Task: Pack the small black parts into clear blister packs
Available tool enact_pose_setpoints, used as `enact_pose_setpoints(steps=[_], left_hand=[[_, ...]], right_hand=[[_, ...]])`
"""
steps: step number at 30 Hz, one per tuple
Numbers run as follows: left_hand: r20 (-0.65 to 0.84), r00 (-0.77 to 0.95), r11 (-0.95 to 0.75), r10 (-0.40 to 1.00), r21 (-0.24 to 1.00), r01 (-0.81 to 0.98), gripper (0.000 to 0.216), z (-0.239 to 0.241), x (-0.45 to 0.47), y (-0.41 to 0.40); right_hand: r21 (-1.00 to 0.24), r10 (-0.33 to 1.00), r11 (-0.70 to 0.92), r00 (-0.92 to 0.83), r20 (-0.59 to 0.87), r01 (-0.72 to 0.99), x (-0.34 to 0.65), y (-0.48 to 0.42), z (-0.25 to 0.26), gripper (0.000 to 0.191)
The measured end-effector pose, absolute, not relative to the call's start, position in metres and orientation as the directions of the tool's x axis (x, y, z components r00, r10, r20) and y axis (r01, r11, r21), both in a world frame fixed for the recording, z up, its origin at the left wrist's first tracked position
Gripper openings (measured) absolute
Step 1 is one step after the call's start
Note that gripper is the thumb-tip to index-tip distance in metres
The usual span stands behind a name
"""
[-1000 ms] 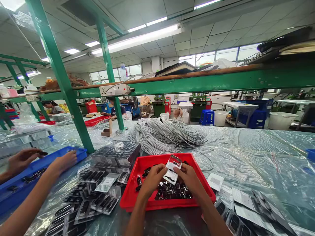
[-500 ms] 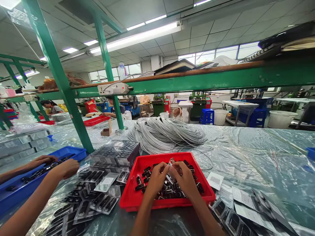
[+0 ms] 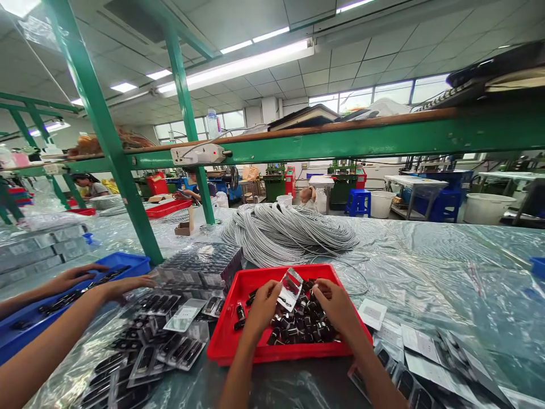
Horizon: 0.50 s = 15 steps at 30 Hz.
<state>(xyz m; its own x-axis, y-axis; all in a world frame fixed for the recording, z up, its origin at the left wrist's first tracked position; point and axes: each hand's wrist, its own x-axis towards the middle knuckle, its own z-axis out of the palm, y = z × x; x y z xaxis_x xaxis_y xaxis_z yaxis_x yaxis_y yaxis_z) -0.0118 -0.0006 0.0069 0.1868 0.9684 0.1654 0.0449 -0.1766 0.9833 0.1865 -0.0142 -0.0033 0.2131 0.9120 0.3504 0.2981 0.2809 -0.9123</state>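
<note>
A red tray (image 3: 238,346) sits right in front of me, holding several small black parts (image 3: 303,326). My left hand (image 3: 261,309) is over the tray's left half, fingers closed on a small clear plastic bag (image 3: 290,288) held upright. My right hand (image 3: 338,309) is over the pile of black parts with its fingers curled down among them; what they pinch is hidden.
Bagged black parts (image 3: 166,341) lie spread left of the tray, and more lie at the right (image 3: 409,380). A co-worker's two hands (image 3: 123,287) reach in from the left by a blue tray (image 3: 25,329). A coil of grey cable (image 3: 289,230) lies behind. Green posts (image 3: 106,136) stand at left.
My hands have separated: the left now holds the clear bag up alone, the right has dropped into the black parts. The co-worker's nearer hand has slid right onto the bagged parts.
</note>
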Motion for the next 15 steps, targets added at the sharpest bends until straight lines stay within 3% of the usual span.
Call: enact_pose_setpoints(steps=[3,5,7,15], left_hand=[[0.142,0.187,-0.145,0.972,0.989,0.004,0.044,0.007,-0.008,-0.001],[0.124,0.231,-0.121,0.965,0.992,-0.027,0.045,0.009,-0.004,-0.003],[0.107,0.284,-0.097,0.953,0.994,-0.052,0.044,0.012,-0.003,-0.006],[0.112,0.370,-0.097,0.922,0.994,-0.058,0.037,0.021,-0.012,-0.013]], right_hand=[[-0.918,0.940,0.228,0.172,0.294,0.324,0.177,-0.015,-0.005,0.035],[-0.974,0.986,0.162,-0.005,0.164,0.158,0.167,-0.016,-0.006,0.039],[-0.992,0.989,0.124,-0.083,0.124,-0.009,0.160,-0.017,-0.007,0.042],[-0.975,0.988,0.152,-0.001,0.154,-0.160,0.159,-0.020,0.002,0.045]])
